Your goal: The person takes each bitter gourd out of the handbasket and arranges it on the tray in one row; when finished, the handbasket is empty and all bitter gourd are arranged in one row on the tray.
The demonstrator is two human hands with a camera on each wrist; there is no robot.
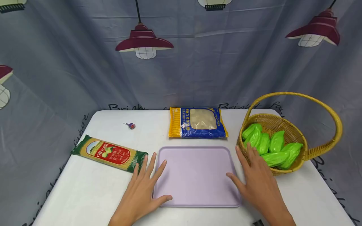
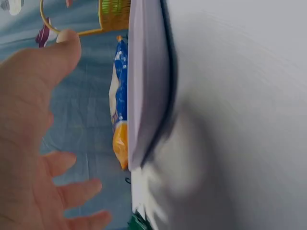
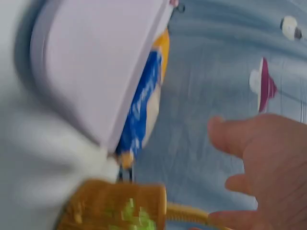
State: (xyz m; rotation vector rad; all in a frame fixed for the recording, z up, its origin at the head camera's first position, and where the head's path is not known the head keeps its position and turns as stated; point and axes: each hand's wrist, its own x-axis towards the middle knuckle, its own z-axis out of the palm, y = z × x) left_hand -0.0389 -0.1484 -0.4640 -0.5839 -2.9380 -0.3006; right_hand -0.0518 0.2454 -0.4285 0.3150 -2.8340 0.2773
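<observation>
A shallow lilac tray point(image 1: 198, 175) lies on the white table between both hands. My left hand point(image 1: 144, 191) hovers at its left edge, fingers spread and holding nothing. Over the tray's right side my right hand point(image 1: 255, 182) is likewise spread and holds nothing; its fingertips overlap the basket's near rim in the head view. That yellow wicker basket point(image 1: 299, 125), with a tall hoop handle, contains several bright green starfruit-like pieces point(image 1: 276, 141). Near the left fingertips lies a long Olivoila spaghetti pack point(image 1: 110, 153) with green ends.
Behind the tray lies a blue and yellow orecchiette pasta bag point(image 1: 198, 123). A small wrapped lollipop point(image 1: 130, 126) rests at the back left of the table point(image 1: 85, 185). A grey curtain point(image 1: 181, 72) printed with lamps hangs behind.
</observation>
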